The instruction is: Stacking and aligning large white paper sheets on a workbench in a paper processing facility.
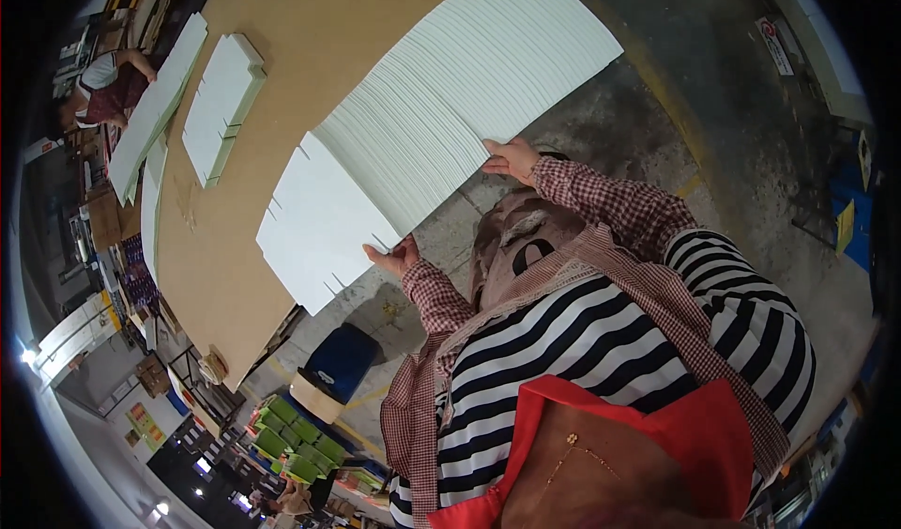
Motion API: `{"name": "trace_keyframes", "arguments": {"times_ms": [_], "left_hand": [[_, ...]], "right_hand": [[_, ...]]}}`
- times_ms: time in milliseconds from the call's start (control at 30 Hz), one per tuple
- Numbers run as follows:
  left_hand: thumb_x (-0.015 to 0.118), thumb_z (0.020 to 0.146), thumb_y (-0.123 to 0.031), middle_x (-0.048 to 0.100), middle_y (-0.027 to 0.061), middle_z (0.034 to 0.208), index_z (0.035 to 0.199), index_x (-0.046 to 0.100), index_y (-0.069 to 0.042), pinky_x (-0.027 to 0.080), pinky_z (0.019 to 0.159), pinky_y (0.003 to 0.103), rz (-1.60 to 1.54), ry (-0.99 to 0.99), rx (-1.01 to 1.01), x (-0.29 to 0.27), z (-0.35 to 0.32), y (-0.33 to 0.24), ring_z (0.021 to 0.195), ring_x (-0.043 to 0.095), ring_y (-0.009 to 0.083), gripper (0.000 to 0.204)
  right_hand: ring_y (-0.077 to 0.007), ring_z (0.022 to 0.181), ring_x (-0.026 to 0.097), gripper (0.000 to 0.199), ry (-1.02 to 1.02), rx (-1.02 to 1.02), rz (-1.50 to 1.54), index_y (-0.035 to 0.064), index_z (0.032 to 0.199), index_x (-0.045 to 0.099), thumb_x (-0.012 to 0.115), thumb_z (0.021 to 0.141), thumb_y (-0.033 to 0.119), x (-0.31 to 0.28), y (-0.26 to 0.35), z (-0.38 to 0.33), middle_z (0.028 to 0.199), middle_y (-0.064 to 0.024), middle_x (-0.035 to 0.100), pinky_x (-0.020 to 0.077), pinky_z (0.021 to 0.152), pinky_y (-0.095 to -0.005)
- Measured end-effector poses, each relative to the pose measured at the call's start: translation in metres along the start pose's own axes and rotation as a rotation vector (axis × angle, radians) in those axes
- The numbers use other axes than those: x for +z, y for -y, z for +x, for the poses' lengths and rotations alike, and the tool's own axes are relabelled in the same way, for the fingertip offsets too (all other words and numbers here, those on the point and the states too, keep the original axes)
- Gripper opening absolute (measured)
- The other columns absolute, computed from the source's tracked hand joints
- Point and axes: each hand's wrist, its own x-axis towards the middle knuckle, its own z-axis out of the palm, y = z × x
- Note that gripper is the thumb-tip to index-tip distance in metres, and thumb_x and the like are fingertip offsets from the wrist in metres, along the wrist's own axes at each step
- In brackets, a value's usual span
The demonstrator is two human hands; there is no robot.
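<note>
Slotted white board sheet (319, 219) was pinched at near edge by left hand (398, 257); fanned board stack (422, 107) was spread beyond nearer right hand (513, 161), long axis pointed away rightward; edge touched, right pinch could not be told.

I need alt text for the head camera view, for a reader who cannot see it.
A left hand and a right hand touch the near edge of a long, fanned row of white sheets on a brown table. Smaller white stacks lie at left, with another person beside one of them.
</note>
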Motion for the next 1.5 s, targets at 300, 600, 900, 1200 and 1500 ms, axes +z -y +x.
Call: {"name": "trace_keyframes", "arguments": {"times_ms": [300,600,900,1200,1500], "left_hand": [[0.076,0.064,-0.042,0.054,0.0086,0.115,0.120,0.049,-0.010,0.046,0.076,0.045,0.058,0.029,0.030,-0.006,0.009,-0.002,0.098,0.052,0.0286,0.070],[0.073,0.059,-0.060,0.049,0.0153,0.114,0.134,0.024,-0.009,0.038,0.083,0.047,0.247,-0.064,-0.248,-0.022,-0.036,-0.026,0.101,0.047,0.0275,0.103],[0.052,0.090,-0.027,0.052,0.0126,0.107,0.112,0.049,-0.003,0.041,0.087,0.036,1.543,0.344,0.877,0.027,-0.054,-0.103,0.098,0.049,0.0198,0.032],[0.060,0.078,-0.046,0.024,0.0167,0.143,0.137,0.028,-0.008,0.021,0.104,0.047,2.454,1.040,1.195,0.096,0.018,-0.119,0.132,0.020,0.0341,0.077],[0.043,0.075,-0.070,0.014,0.0225,0.144,0.138,0.023,-0.005,0.010,0.105,0.052,2.378,1.387,1.321,0.082,0.061,-0.136,0.133,0.013,0.0364,0.093]], "right_hand": [[-0.0221,0.094,0.058,0.035,-0.025,-0.062,-0.090,-0.0015,0.114,0.049,0.056,0.088,0.021,0.000,-0.008,-0.001,0.108,-0.0125,0.056,0.0507,0.084,-0.0335],[-0.0228,0.101,0.055,0.046,-0.251,-0.153,-0.182,-0.0010,0.117,0.044,0.063,0.084,0.025,-0.008,-0.003,-0.048,0.116,-0.0153,0.048,0.0497,0.085,-0.0344],[-0.0107,0.076,0.057,0.027,-0.481,-0.947,-0.657,0.0031,0.102,0.059,0.067,0.078,0.014,-0.038,0.058,-0.059,0.091,-0.0039,0.059,0.0470,0.067,-0.0231],[-0.0265,0.098,0.050,0.040,-0.800,-0.755,-1.517,0.0045,0.100,0.056,0.072,0.068,0.022,-0.008,0.068,-0.029,0.099,-0.0103,0.051,0.0471,0.075,-0.0370],[-0.0311,0.091,0.050,0.047,-0.955,-0.910,-1.483,0.0004,0.097,0.055,0.076,0.064,0.027,0.003,0.053,-0.018,0.095,-0.0153,0.051,0.0432,0.078,-0.0411]]}}
